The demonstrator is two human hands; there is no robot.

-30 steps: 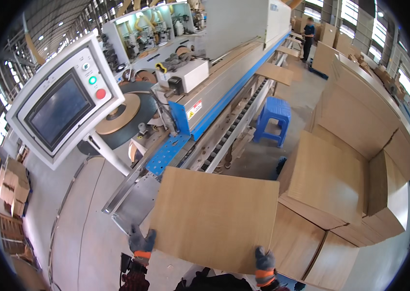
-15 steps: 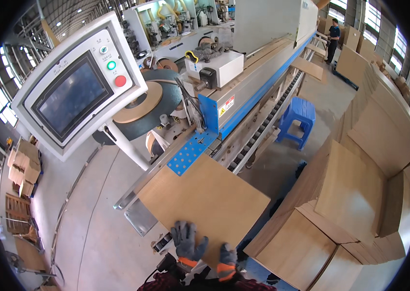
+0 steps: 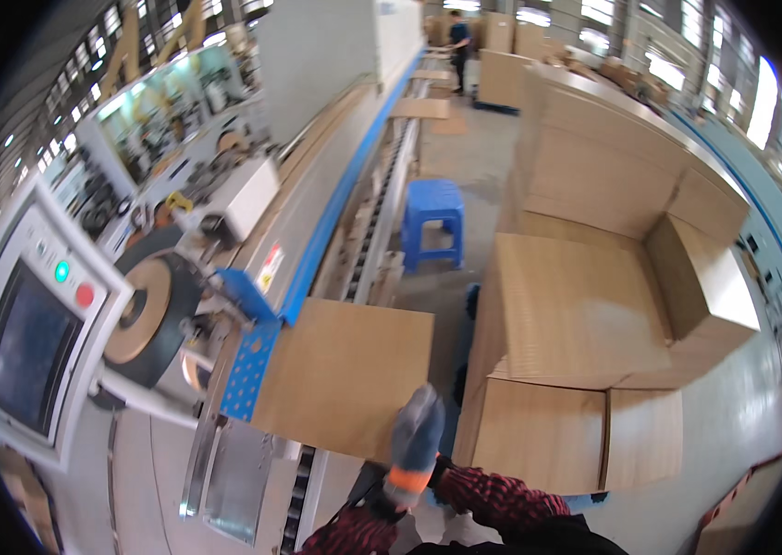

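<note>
A flat rectangular wood-coloured panel lies at the infeed of a long machine, its left side against the blue perforated plate. My left hand, in a grey glove with an orange cuff, is over the panel's near right corner. Its fingers point away from me and look stretched, though blurred; contact with the panel is unclear. My right arm, in a red and black sleeve, reaches in from the right toward the left wrist. The right hand itself is hidden behind the left glove and wrist.
Stacks of wood-coloured panels stand close on my right. A blue stool is beyond the panel, beside the roller conveyor. On the left is a control screen box. Far off, a person stands near the conveyor.
The view has swung right, so machine and panel appear farther left. My left hand has shifted from flat on the panel to its near right corner. The right hand has become hidden.
</note>
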